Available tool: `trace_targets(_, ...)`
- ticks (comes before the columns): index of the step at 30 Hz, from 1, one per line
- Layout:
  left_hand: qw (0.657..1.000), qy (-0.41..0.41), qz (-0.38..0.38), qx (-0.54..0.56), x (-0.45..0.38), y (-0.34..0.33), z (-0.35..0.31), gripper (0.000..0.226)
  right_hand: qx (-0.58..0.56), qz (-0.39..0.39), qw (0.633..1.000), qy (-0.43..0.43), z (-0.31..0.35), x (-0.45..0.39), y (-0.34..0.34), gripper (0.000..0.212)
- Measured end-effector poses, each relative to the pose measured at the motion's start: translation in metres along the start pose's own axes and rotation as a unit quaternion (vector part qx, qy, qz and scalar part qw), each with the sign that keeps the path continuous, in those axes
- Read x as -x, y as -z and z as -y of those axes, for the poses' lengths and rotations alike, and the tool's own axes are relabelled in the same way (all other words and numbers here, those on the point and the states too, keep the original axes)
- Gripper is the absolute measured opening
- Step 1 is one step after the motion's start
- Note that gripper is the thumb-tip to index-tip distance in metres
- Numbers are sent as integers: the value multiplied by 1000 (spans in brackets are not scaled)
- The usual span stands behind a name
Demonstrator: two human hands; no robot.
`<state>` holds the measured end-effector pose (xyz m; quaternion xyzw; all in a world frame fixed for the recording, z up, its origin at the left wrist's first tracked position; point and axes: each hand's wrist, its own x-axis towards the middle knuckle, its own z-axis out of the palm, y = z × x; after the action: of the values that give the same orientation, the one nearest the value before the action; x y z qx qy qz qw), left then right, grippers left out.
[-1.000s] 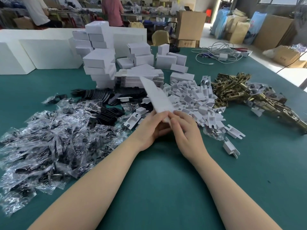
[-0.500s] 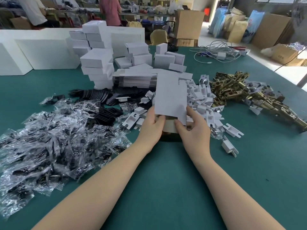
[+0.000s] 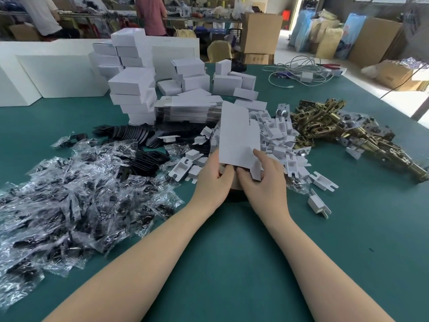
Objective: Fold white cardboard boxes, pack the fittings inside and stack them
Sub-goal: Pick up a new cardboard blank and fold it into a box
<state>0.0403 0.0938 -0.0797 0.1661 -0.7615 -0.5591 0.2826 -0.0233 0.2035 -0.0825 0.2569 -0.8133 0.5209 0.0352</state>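
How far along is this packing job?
Partly done: folded boxes already stand stacked at the back. Both hands, left hand and right hand, grip one box blank, not yet fully shaped. A flat stack and heaps of white fittings remain.

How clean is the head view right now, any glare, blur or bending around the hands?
Head view: wide-angle bending curves the table edges; bright daylight washes out the doorway and floor at the far right; the plastic bags glint and look smeared; both hands and the flat box they hold are fairly sharp, with a dark shadow beneath.
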Motion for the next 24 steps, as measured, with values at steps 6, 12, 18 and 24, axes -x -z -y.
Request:
trace_targets(6,1000,-16,13,5,0,0,-2,41,121,21,991,55,2,-1,12,50)
trace_targets(12,999,-11,36,-26,5,0,-2,41,164,13,986,40,5,-1,13,53)
trace_targets(18,999,-9,-23,-27,7,-5,-8,59,121,1,992,27,8,5,3,46)
trace_targets(24,994,0,-2,-110,4,-3,-8,85,13,-51,998,-29,10,3,2,41)
